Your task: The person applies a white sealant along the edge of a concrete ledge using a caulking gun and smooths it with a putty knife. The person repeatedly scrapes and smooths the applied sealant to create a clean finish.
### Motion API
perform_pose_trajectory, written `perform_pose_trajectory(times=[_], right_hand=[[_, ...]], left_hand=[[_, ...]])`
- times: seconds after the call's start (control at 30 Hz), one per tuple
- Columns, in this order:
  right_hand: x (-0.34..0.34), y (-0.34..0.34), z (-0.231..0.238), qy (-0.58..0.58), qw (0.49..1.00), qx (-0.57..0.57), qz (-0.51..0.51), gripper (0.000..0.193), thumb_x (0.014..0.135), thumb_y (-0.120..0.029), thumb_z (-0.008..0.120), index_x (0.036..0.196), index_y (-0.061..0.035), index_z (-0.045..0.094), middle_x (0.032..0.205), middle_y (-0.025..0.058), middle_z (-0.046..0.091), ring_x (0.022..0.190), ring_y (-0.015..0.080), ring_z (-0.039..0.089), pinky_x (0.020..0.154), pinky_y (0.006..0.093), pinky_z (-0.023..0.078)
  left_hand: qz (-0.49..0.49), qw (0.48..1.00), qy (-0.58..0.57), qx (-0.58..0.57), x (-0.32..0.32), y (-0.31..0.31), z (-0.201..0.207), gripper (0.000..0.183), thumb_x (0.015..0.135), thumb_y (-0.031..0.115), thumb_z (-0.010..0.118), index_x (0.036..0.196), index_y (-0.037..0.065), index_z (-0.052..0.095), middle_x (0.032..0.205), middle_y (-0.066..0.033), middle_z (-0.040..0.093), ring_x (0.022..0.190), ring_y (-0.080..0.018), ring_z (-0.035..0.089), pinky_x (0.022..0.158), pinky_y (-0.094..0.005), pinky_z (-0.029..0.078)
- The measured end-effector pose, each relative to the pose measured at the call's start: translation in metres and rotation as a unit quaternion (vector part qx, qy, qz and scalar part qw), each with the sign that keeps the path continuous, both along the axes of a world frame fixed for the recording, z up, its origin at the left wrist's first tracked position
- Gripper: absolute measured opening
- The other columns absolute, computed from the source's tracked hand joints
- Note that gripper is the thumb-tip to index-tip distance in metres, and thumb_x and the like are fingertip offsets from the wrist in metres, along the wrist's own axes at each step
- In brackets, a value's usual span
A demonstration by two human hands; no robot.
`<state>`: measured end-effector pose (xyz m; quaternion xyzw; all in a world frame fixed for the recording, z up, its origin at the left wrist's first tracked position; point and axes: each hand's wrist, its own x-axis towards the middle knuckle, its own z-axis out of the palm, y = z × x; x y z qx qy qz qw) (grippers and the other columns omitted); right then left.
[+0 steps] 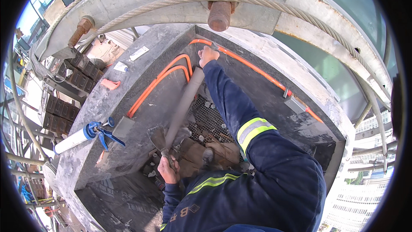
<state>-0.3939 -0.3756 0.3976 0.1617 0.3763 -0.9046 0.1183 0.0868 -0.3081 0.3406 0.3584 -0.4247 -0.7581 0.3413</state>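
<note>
My left hand (168,169) is closed round the handle of a scraper (158,138), low in the middle of a dark-walled stone box. The scraper's broad, dirty flat end points up and away, beside a grey pipe (185,99). That pipe rises to the far corner. My right arm stretches across the box, and my right hand (207,55) is at that corner with its fingers curled, close to the end of an orange conduit (253,74). Whatever those fingers hold is hidden. Two more orange conduits (156,81) bend along the left wall.
A caulking gun (88,135) with blue frame lies on the left ledge (96,107), near an orange-pink piece (110,84). A steel beam (171,10) with rusty bolts and a wire rope (141,13) crosses above. Black mesh (208,118) and rubble cover the bottom.
</note>
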Motion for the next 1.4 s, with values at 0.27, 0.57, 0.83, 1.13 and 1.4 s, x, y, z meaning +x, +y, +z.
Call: perform_pose_trajectory(times=[0.27, 0.57, 0.83, 1.13, 1.4], right_hand=[[0.048, 0.035, -0.038, 0.034, 0.984, 0.063, 0.166, 0.007, 0.086, -0.001, 0.061, 0.082, 0.0007, 0.055, 0.069, 0.0067, 0.055, 0.055, 0.0147, 0.055, 0.049, 0.0313, 0.048], [0.172, 0.171, -0.047, -0.035, 0.948, 0.071, 0.307, 0.012, 0.092, -0.016, 0.058, 0.089, -0.0044, 0.059, 0.076, 0.0009, 0.054, 0.062, 0.0137, 0.053, 0.051, 0.0313, 0.042], [0.219, 0.249, 0.049, 0.060, 0.941, 0.100, 0.319, 0.022, 0.099, -0.022, 0.053, 0.095, -0.0005, 0.056, 0.067, -0.0002, 0.047, 0.049, 0.0082, 0.041, 0.042, 0.0263, 0.030], [0.260, 0.294, 0.066, 0.173, 0.917, 0.283, 0.221, 0.031, 0.099, -0.024, 0.058, 0.081, 0.0018, 0.058, 0.063, -0.0020, 0.049, 0.058, 0.0068, 0.042, 0.049, 0.0288, 0.035], [0.276, 0.315, 0.077, 0.146, 0.956, 0.220, 0.130, 0.028, 0.100, -0.025, 0.055, 0.090, 0.0007, 0.059, 0.067, -0.0019, 0.049, 0.059, 0.0062, 0.042, 0.051, 0.0275, 0.036]], left_hand=[[-0.086, 0.996, 0.014, 0.001, 0.000, -0.006, -0.012, 0.038, 0.107, 0.038, 0.048, 0.101, 0.002, 0.057, 0.077, -0.0052, 0.056, 0.051, -0.0104, 0.047, 0.039, -0.0245, 0.036], [-0.136, 0.990, 0.007, -0.040, -0.046, -0.008, -0.007, 0.042, 0.106, 0.038, 0.050, 0.091, 0.001, 0.059, 0.060, -0.0017, 0.050, 0.046, -0.0089, 0.045, 0.040, -0.0233, 0.035], [-0.328, 0.940, 0.005, -0.099, -0.130, 0.029, 0.021, 0.040, 0.106, 0.035, 0.049, 0.089, 0.001, 0.061, 0.063, 0.0004, 0.051, 0.048, -0.0063, 0.045, 0.041, -0.0219, 0.033], [-0.421, 0.903, 0.056, -0.072, -0.178, 0.068, 0.043, 0.038, 0.107, 0.034, 0.049, 0.087, 0.002, 0.060, 0.063, 0.0007, 0.051, 0.047, -0.0061, 0.042, 0.040, -0.0222, 0.031], [-0.414, 0.903, 0.064, -0.091, -0.210, 0.069, 0.054, 0.039, 0.107, 0.034, 0.049, 0.089, 0.001, 0.060, 0.067, -0.0005, 0.053, 0.048, -0.0062, 0.046, 0.039, -0.0212, 0.032]])
